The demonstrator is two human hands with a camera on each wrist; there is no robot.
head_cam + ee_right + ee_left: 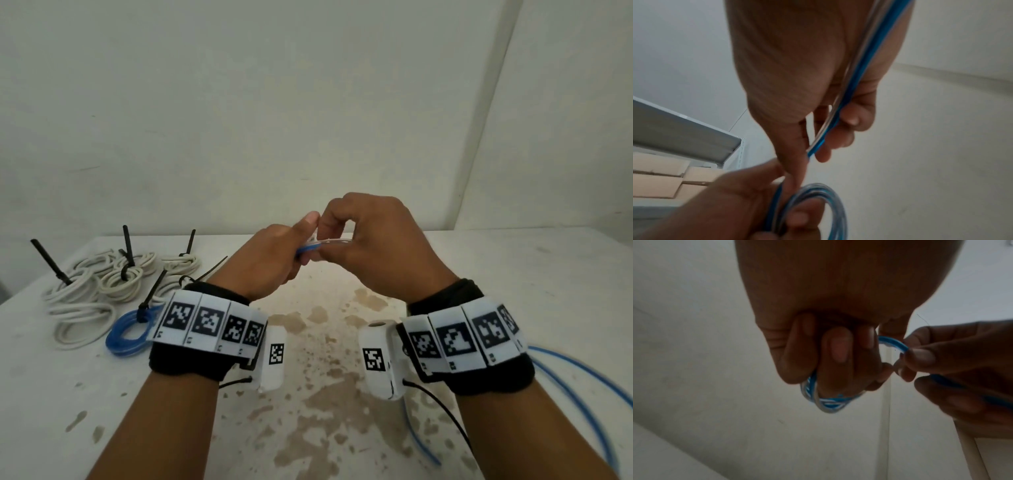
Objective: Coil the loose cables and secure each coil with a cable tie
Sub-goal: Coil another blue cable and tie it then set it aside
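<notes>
Both hands are raised above the stained white table (342, 394). My left hand (281, 253) grips a small coil of blue and clear cable (828, 402) with its fingers curled through the loops. My right hand (370, 240) pinches the same cable (830, 126) between thumb and fingers right beside the coil (818, 209). The cable's free length runs along the right palm and trails over the table at the right (582, 387). The coil is mostly hidden behind the hands in the head view.
At the left of the table lie several white cable coils (89, 294) with black cable ties (51, 263) sticking up, and one tied blue coil (126, 335) near my left wrist. A white wall stands behind the table.
</notes>
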